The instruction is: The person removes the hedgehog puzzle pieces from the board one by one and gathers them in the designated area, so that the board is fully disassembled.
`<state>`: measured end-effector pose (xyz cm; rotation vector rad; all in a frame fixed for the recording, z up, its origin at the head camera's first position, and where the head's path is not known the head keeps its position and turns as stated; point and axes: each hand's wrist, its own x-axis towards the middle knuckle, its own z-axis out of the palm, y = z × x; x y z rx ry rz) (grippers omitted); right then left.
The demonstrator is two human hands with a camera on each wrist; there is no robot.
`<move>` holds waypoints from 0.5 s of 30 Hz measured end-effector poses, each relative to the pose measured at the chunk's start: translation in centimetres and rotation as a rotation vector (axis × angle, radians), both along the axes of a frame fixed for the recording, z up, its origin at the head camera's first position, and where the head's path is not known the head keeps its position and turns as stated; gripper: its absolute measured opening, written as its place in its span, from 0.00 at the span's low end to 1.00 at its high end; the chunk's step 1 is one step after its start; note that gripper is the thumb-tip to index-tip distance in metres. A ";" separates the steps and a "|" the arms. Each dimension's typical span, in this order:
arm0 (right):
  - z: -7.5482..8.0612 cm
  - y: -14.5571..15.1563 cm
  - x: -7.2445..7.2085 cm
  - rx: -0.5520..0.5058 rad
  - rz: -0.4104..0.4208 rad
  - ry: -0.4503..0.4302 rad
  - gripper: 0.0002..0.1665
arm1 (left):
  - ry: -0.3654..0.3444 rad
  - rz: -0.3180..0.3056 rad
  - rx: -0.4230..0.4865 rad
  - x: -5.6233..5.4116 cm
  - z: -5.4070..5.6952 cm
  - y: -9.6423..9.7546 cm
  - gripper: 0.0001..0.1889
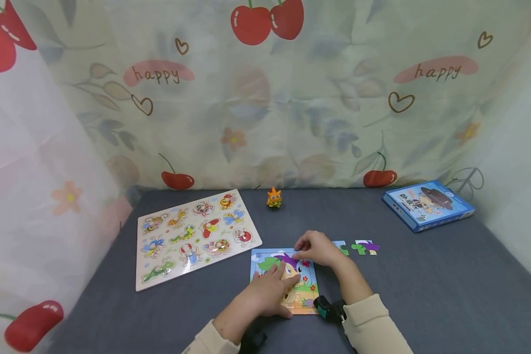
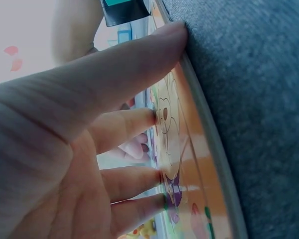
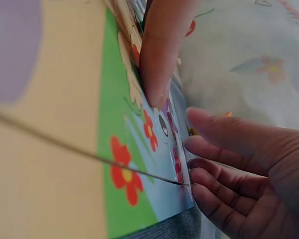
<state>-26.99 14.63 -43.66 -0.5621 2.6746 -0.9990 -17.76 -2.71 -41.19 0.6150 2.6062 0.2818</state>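
A small jigsaw puzzle board (image 1: 309, 290) with a cartoon figure, red flowers and grass lies at the front middle of the table. My left hand (image 1: 270, 290) rests across its left part with fingers spread; in the left wrist view the thumb (image 2: 154, 50) reaches the board's edge and the fingertips touch the picture. At the board's upper right is my right hand (image 1: 318, 248), its fingers bent. In the right wrist view, the right hand's fingertips (image 3: 202, 149) are right at the board's far edge, with no piece visible between thumb and fingers. Loose jigsaw pieces (image 1: 366, 247) lie just right of that hand.
To the left lies a larger board with insect pictures (image 1: 190, 236), its corner near the puzzle. An orange spiky toy figure (image 1: 274, 197) stands at the back. A blue box (image 1: 429, 204) sits at the back right, before a patterned curtain (image 1: 292, 123).
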 end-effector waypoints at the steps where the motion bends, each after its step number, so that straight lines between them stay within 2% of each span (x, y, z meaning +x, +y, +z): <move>1: 0.0 0.0 0.0 -0.008 -0.002 -0.003 0.08 | 0.000 -0.001 0.001 0.0 0.0 0.0 0.41; 7: -0.3 0.3 0.3 -0.054 0.052 0.019 0.06 | -0.006 0.004 0.004 0.0 -0.1 -0.1 0.41; 15: -0.9 0.9 0.3 -0.104 0.125 0.043 0.08 | -0.010 0.001 -0.013 -0.1 -0.1 0.1 0.40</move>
